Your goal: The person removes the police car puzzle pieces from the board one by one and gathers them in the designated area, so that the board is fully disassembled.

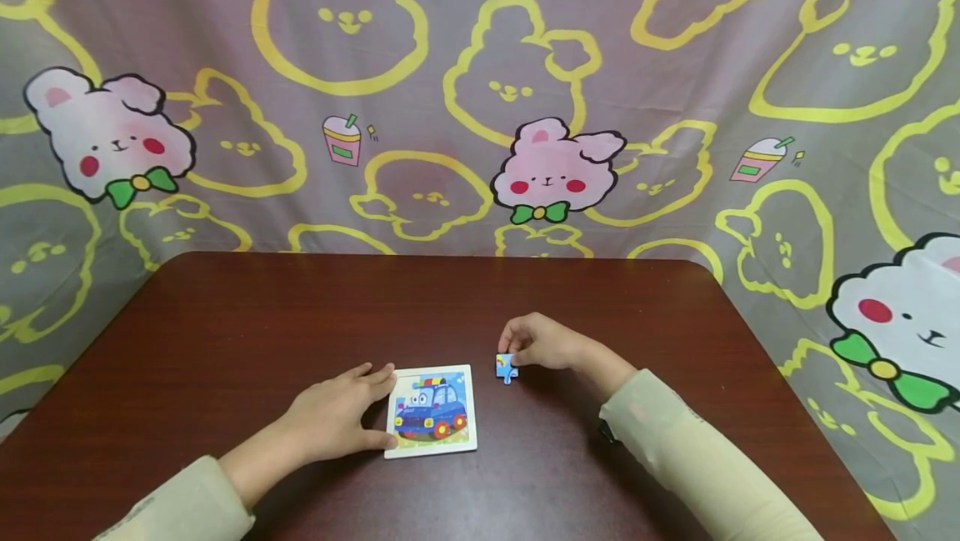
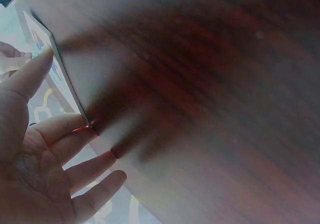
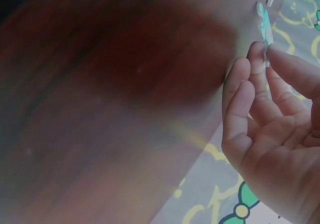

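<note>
A square jigsaw puzzle in a white frame [image 1: 473, 409] lies flat on the table, showing a blue cartoon car [image 1: 429, 414]. My left hand [image 1: 330, 409] rests at the frame's left side, thumb on the lower left part and index finger at the upper left corner. In the left wrist view its fingers [image 2: 92, 171] are spread and nearly straight. To the right of the frame, my right hand [image 1: 546, 343] pinches a small blue puzzle piece [image 1: 506, 365] between thumb and fingertips. The piece [image 3: 265, 23] is seen nearly edge-on in the right wrist view, its lower end hidden by the fingertips.
The dark brown wooden table [image 1: 300, 308] has rounded far corners. Behind it and along the sides hangs a grey cloth [image 1: 427, 124] printed with yellow outlines and pink rabbits. Something small and dark [image 1: 607, 431] shows at the right sleeve's cuff.
</note>
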A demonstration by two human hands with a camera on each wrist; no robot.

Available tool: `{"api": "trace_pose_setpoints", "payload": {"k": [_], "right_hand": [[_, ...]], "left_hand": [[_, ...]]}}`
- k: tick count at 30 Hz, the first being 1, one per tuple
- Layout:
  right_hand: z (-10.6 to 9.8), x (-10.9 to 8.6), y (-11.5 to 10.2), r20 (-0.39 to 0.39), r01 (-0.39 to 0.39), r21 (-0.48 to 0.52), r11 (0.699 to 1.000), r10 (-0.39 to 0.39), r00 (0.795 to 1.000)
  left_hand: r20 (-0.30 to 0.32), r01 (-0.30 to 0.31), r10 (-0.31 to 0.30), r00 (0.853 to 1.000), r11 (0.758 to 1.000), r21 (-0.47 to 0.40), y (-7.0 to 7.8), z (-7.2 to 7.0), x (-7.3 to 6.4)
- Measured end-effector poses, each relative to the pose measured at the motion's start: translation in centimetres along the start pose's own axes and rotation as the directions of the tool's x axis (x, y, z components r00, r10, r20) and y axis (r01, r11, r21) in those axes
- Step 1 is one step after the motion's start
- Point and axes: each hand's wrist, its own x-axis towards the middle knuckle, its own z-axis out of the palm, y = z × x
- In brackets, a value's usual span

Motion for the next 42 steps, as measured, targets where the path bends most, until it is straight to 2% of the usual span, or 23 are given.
{"api": "trace_pose_setpoints", "payload": {"k": [7,15,20,27,35,42], "right_hand": [[-0.5,-0.1,0.5,-0.035,0.011,-0.092,0.996,-0.014,0.999],[-0.8,0.0,0.5,-0.062,0.016,-0.109,0.994,-0.023,0.998],[-0.1,0.8,-0.6,-0.019,0.040,-0.079,0.996,-0.041,0.999],[1.9,2.7,-2.7,0.054,0.130,-0.134,0.982,-0.124,0.991],[4.0,4.5,-5.3,0.166,0.187,-0.172,0.967,-0.159,0.973],[5.6,5.4,-6.1,0.220,0.222,-0.242,0.945,-0.169,0.961]], "left_hand": [[-0.003,0.000,0.000,1.000,1.000,0.001,0.0,0.0,0.0],[0.003,0.006,-0.006,1.000,1.000,-0.002,0.0,0.1,0.1],[0.004,0.007,-0.007,1.000,1.000,0.006,0.0,0.0,0.1],[0.010,0.009,-0.009,1.000,1.000,-0.001,0.0,-0.1,0.1],[0.018,0.019,-0.019,1.000,1.000,0.004,0.1,-0.2,0.2],[0.020,0.017,-0.017,1.000,1.000,0.007,0.1,-0.3,0.2]]}}
